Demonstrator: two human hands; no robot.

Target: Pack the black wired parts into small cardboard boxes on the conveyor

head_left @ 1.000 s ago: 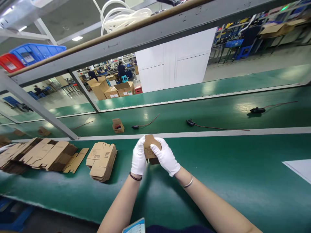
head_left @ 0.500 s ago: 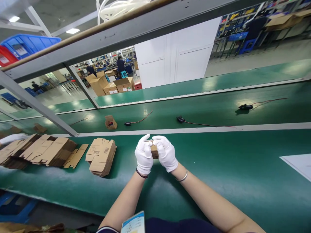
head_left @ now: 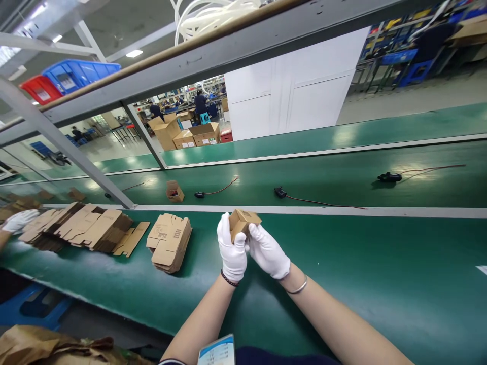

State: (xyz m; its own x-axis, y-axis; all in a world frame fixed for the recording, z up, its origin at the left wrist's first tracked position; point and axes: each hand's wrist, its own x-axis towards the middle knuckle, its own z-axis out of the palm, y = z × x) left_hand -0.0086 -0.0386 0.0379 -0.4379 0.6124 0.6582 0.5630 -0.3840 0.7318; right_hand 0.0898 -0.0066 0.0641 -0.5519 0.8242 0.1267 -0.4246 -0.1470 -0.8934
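Note:
A small brown cardboard box [head_left: 243,221] is held up over the green bench, tilted, with a flap standing out to the right. My left hand [head_left: 232,253], in a white glove, is wrapped round its left side and bottom. My right hand [head_left: 267,252], gloved too, has its fingers closed against the box's lower right corner. To the left lies a stack of flattened cartons [head_left: 169,241]. Beyond the box, on the strip past the white rail, lie black parts with thin wires, one a dark plug-like piece [head_left: 280,192].
An open small carton [head_left: 175,191] with something dark inside stands on the far strip. More flattened cartons [head_left: 87,225] spread leftward, near another person's gloved hand [head_left: 21,221]. A slanting metal post [head_left: 83,152] and an overhead shelf beam [head_left: 198,60] frame the bench.
The box has been turned and raised, so its top and open flap now show. My right hand has shifted down to its lower right. The view has swung slightly left.

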